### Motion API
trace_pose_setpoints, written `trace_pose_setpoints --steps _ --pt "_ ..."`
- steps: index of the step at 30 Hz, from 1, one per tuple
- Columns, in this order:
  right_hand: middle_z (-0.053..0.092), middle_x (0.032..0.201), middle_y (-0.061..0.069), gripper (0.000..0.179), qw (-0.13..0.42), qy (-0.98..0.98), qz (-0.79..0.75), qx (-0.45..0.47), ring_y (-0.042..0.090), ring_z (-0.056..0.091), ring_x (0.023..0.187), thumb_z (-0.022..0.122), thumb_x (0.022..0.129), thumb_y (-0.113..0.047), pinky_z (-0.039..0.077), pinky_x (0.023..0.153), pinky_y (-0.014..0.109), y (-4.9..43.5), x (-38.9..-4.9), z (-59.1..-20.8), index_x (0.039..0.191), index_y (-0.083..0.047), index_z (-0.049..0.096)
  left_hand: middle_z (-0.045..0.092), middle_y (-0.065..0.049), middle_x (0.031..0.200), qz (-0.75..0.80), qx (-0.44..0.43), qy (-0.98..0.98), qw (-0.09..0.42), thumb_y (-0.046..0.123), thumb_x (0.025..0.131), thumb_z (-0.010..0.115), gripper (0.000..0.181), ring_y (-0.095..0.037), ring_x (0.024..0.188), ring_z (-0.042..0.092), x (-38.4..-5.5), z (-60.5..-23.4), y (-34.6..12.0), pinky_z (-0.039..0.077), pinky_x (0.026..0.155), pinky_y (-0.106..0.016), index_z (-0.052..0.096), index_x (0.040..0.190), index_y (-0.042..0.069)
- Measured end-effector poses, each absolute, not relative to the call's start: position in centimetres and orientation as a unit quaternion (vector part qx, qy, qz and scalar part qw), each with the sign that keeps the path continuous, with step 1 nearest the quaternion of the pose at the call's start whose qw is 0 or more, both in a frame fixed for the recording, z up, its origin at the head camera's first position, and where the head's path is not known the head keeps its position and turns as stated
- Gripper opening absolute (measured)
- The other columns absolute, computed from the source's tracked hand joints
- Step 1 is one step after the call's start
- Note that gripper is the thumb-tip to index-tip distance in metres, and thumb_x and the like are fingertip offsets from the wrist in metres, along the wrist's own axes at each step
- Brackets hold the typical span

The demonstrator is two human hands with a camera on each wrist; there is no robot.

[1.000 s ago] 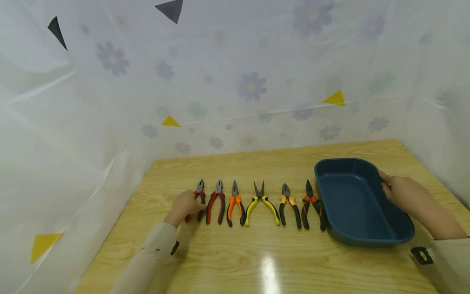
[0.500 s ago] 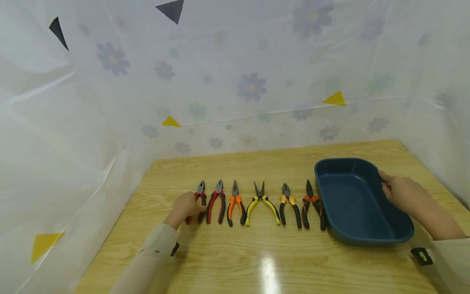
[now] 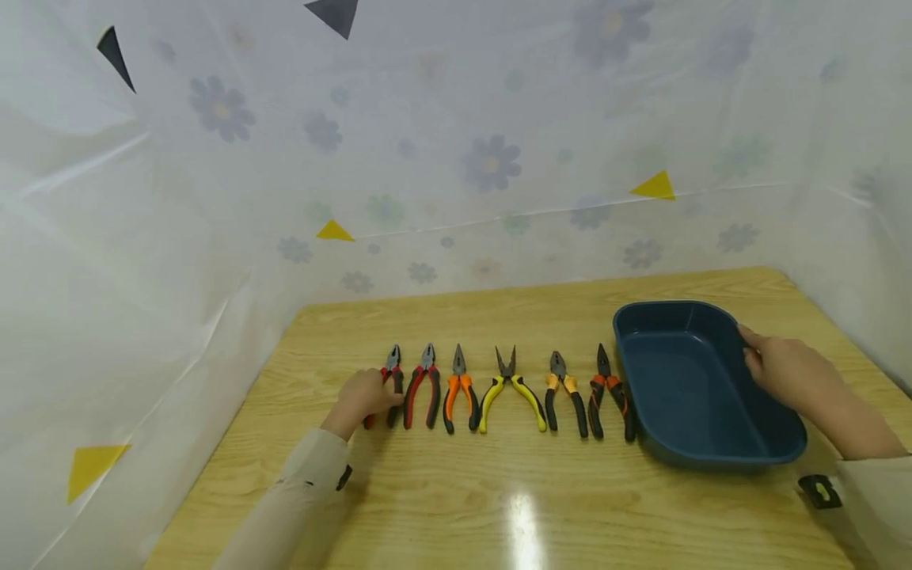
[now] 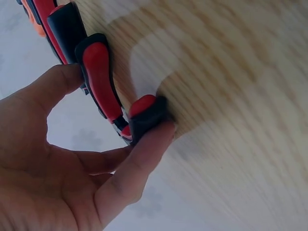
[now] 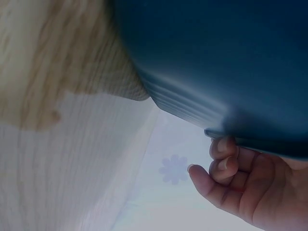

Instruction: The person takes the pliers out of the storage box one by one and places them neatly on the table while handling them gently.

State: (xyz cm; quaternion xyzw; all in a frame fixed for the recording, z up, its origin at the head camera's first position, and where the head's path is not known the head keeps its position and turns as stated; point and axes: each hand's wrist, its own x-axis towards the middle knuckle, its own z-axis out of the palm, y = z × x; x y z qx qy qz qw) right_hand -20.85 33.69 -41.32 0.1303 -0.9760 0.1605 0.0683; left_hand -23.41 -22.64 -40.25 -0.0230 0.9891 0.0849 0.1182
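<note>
A row of several pliers lies on the wooden table, tips pointing away from me. My left hand (image 3: pixel 363 396) grips the leftmost pair, the red-and-black combination pliers (image 3: pixel 394 360), by the handles. In the left wrist view the thumb presses one red-and-black handle (image 4: pixel 98 77) and the fingers (image 4: pixel 149 149) bear on the other. Beside them lies a second red-and-black pair (image 3: pixel 428 360). At the right, my right hand (image 3: pixel 798 380) holds the side rim of a blue plastic basin (image 3: pixel 691 396), which has nothing in it. The right wrist view shows curled fingers (image 5: pixel 224 163) under that rim.
Further right along the row come orange pliers (image 3: pixel 459 388), yellow long-nose pliers (image 3: pixel 513 388) with handles spread, black-and-yellow pliers (image 3: pixel 563 396) and red-and-black needle-nose pliers (image 3: pixel 606 396) close to the basin. A flowered plastic sheet (image 3: pixel 427 158) hangs behind the table (image 3: pixel 456 499).
My left hand and the leftmost pliers have shifted very slightly right, towards the second pair. The right hand stays on the basin's rim. The head view has tilted a little.
</note>
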Motion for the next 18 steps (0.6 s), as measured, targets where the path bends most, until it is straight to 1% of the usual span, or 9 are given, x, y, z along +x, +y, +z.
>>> trace_pose_setpoints --steps 4,9,15,18 --pt "0.034 0.047 -0.001 0.045 0.063 -0.976 0.161 0.13 0.012 0.029 0.04 0.047 0.094 0.0 0.027 0.042 0.027 33.58 -20.91 -41.3 0.129 0.026 0.037 0.046 -0.003 0.061 0.077 -0.02 0.988 0.129 0.036 0.09 0.067 0.046 -0.014 0.051 0.04 -23.25 -40.1 -22.6 0.032 0.047 -0.025 0.046 0.058 0.009" --pt "0.035 0.047 -0.001 0.046 0.053 -0.977 0.165 0.127 0.012 0.03 0.04 0.047 0.094 -0.001 0.027 0.042 0.027 33.52 -20.83 -41.45 0.13 0.027 0.035 0.048 -0.005 0.063 0.07 -0.007 0.987 0.144 0.033 0.094 0.062 0.046 -0.014 0.052 0.041 -23.27 -40.13 -22.73 0.034 0.051 -0.026 0.047 0.058 0.009" --pt "0.035 0.047 -0.001 0.046 0.066 -0.976 0.161 0.13 0.013 0.03 0.04 0.048 0.094 0.0 0.027 0.042 0.027 33.63 -20.76 -41.52 0.129 0.027 0.036 0.047 -0.005 0.063 0.073 -0.009 0.987 0.143 0.033 0.094 0.062 0.045 -0.014 0.051 0.04 -23.38 -40.05 -22.53 0.034 0.052 -0.026 0.045 0.059 0.009" --pt "0.035 0.048 -0.001 0.045 0.071 -0.976 0.159 0.13 0.013 0.03 0.04 0.048 0.094 0.0 0.027 0.042 0.027 33.73 -20.78 -41.53 0.128 0.027 0.037 0.048 -0.007 0.065 0.084 -0.013 0.986 0.142 0.032 0.095 0.059 0.043 -0.015 0.053 0.042 -23.45 -40.03 -22.5 0.036 0.052 -0.027 0.047 0.061 0.008"
